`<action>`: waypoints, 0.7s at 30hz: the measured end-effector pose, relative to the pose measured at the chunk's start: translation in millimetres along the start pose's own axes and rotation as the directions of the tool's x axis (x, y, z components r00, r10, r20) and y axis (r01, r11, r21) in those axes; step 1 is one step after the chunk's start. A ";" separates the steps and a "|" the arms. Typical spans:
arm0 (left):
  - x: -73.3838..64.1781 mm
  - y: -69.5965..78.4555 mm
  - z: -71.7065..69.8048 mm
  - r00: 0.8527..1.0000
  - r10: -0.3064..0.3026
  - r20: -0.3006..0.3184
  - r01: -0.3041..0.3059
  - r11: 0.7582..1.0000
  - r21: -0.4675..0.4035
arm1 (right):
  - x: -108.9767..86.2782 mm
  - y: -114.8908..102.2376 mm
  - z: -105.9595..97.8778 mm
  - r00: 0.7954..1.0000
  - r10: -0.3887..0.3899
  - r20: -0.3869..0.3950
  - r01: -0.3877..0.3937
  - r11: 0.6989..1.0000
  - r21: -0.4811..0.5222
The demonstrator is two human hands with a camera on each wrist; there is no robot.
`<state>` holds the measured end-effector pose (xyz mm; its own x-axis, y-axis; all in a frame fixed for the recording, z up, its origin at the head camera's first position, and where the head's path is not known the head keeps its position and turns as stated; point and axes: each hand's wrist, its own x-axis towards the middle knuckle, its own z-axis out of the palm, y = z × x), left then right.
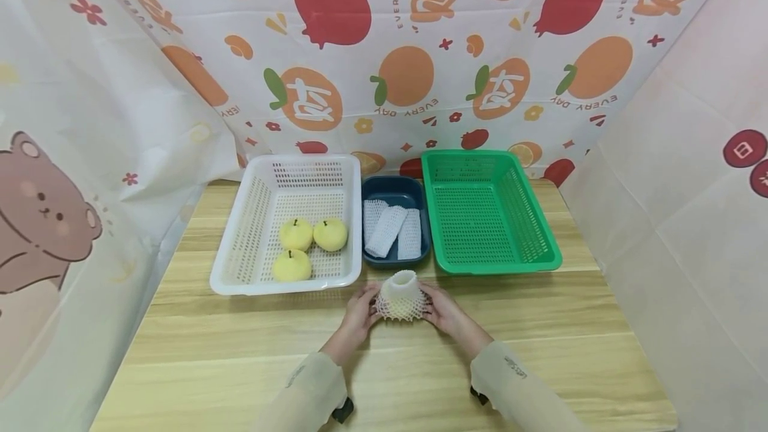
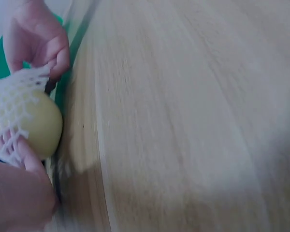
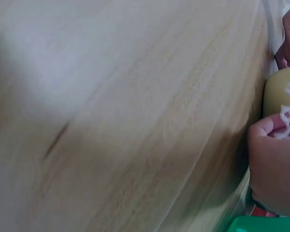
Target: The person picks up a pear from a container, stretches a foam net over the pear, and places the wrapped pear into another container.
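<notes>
A pale yellow pear (image 2: 47, 126) sits on the table between both hands, partly covered by a white foam net sleeve (image 1: 403, 289). The sleeve's narrow open end points up, and its stretched mesh spreads over the fruit. On one side my left hand (image 1: 360, 309) pinches the edge of the mesh, thumb and fingers hooked into it. Opposite, my right hand (image 1: 444, 310) holds the other edge between thumb and fingers. In the right wrist view the lower flank of the pear shows bare below the net's edge.
Three yellow pears (image 1: 292, 265) lie in a white plastic basket (image 1: 225, 269) at the left. Several folded foam net sleeves (image 1: 387, 231) lie in a dark blue tray (image 1: 391, 185) in the middle. A green basket (image 1: 497, 269) stands at the right, before a fruit-printed cloth (image 1: 384, 132).
</notes>
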<state>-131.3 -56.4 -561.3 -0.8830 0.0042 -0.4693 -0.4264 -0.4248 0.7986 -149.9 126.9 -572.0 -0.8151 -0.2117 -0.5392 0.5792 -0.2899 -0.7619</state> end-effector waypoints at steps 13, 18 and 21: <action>-2.9 13.9 -13.4 0.976 -0.067 0.205 0.074 0.997 -0.028 | -9.2 -12.4 -7.7 0.993 0.065 0.094 -0.069 0.997 0.038; -3.4 13.2 -14.6 0.981 -0.056 0.185 0.055 0.998 0.007 | -9.3 -11.9 -8.3 0.995 0.059 0.081 -0.062 0.997 0.039; -4.2 12.7 -14.6 0.984 -0.050 0.169 0.046 0.999 0.027 | -8.0 -11.7 -9.7 0.995 0.060 0.081 -0.061 0.998 0.015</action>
<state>-130.2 -75.0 -554.7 -0.8812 0.1784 -0.4378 -0.4715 -0.3997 0.7861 -150.1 141.1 -562.2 -0.7760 -0.3035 -0.5529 0.6280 -0.2900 -0.7222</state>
